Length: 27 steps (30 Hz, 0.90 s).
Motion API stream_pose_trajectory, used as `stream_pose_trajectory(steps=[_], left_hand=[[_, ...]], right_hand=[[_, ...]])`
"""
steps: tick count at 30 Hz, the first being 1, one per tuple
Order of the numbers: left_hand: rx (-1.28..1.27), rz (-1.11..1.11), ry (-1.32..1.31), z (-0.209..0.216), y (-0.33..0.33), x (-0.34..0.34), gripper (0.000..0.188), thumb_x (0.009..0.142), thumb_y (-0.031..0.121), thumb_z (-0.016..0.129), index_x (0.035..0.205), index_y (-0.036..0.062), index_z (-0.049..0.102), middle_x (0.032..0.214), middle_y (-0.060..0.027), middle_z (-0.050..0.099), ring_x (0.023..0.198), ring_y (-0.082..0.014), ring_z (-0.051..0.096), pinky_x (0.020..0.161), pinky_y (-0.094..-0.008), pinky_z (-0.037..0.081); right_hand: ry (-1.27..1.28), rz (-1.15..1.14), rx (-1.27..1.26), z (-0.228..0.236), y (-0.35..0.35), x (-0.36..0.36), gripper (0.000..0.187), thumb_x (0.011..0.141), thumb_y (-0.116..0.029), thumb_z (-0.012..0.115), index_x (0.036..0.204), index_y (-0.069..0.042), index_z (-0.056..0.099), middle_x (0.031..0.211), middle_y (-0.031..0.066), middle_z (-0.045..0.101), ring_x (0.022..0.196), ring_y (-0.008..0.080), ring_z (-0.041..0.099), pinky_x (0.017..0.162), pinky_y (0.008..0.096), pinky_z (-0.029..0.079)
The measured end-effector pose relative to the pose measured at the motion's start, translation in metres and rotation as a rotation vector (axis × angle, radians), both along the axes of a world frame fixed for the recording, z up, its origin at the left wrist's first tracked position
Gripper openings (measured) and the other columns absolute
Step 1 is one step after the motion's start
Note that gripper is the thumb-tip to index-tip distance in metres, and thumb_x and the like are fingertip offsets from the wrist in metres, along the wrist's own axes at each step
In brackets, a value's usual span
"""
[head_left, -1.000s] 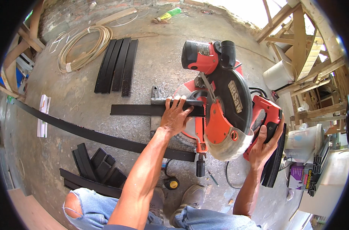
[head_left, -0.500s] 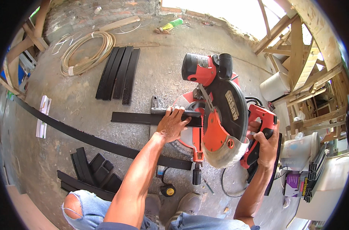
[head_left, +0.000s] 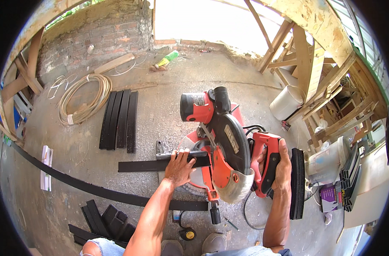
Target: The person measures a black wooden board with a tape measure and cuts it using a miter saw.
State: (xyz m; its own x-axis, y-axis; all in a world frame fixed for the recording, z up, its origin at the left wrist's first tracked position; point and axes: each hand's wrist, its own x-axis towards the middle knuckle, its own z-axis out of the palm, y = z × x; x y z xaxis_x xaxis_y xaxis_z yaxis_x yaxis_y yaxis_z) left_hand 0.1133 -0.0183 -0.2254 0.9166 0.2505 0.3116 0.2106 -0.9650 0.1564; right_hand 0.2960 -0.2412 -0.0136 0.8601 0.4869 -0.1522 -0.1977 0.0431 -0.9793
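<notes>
A red and black miter saw (head_left: 230,136) stands on the floor before me, its blade under a black and orange guard. My right hand (head_left: 281,166) is around the saw's red and black handle (head_left: 265,160), fingers through the loop and thumb raised along the outside. On the left of the blade, a short black strip (head_left: 141,166) lies on the saw bed along the metal fence (head_left: 162,150). My left hand (head_left: 179,166) holds that strip against the fence, fingers bent over it. The strip's right end reaches close to the guard.
One long black strip (head_left: 87,182) curves across the floor. Several cut strips (head_left: 118,121) lie beyond, near a hose coil (head_left: 84,99). A tape measure (head_left: 187,234) and pencil (head_left: 233,225) are by my feet. Buckets (head_left: 287,103) and timber stand right; a black strip (head_left: 297,183) is beside my right hand.
The view has tilted up, showing more wall. My right hand has shifted on the handle, its thumb now raised. My left hand stays on the short strip.
</notes>
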Motion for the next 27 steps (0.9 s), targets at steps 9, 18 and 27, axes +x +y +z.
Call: stream_pose_trajectory(steps=[9, 18, 27], left_hand=[[0.0, -0.023, -0.001, -0.009, 0.002, 0.002, 0.046, 0.089, 0.039, 0.068, 0.128, 0.014, 0.067, 0.137, -0.0219, 0.052, 0.13, -0.0356, 0.046, 0.109, -0.055, 0.029], [0.011, -0.009, 0.03, -0.008, 0.003, -0.002, 0.049, 0.09, 0.04, 0.067, 0.131, 0.0121, 0.066, 0.14, -0.0209, 0.051, 0.134, -0.0342, 0.044, 0.113, -0.0549, 0.028], [-0.066, -0.062, -0.015, -0.013, 0.0, 0.001, 0.05, 0.088, 0.038, 0.071, 0.128, 0.0086, 0.065, 0.144, -0.0234, 0.046, 0.136, -0.0361, 0.042, 0.114, -0.0557, 0.028]], right_hand=[[0.101, -0.054, -0.072, 0.017, 0.007, 0.001, 0.061, 0.095, -0.068, 0.057, 0.086, -0.008, 0.069, 0.062, 0.0016, 0.063, 0.047, 0.0137, 0.06, 0.043, 0.0263, 0.047], [0.13, 0.0, 0.004, 0.005, 0.002, 0.007, 0.056, 0.094, -0.066, 0.06, 0.092, -0.011, 0.068, 0.059, -0.002, 0.056, 0.044, 0.011, 0.052, 0.041, 0.0238, 0.044], [0.086, -0.079, -0.021, -0.005, 0.0, 0.007, 0.056, 0.094, -0.068, 0.058, 0.085, -0.014, 0.062, 0.058, -0.0027, 0.051, 0.044, 0.009, 0.048, 0.041, 0.0235, 0.038]])
